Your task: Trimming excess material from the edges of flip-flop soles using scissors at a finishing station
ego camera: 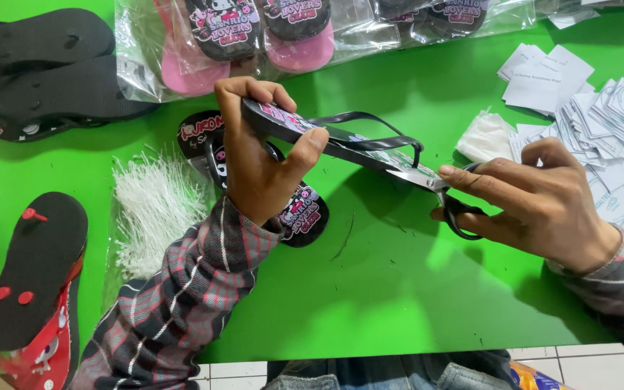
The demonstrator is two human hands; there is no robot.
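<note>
While the left hand (258, 166) pinches one black sandal (341, 141), right hand (536, 198) clamped round one scissors (445, 198)

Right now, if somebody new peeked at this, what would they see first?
Probably the bright green table, and in the middle the left hand holding up a black flip-flop while the right hand works black-handled scissors at its end. At the left edge lie red and black flip-flops, and white paper slips pile up on the right.
</note>
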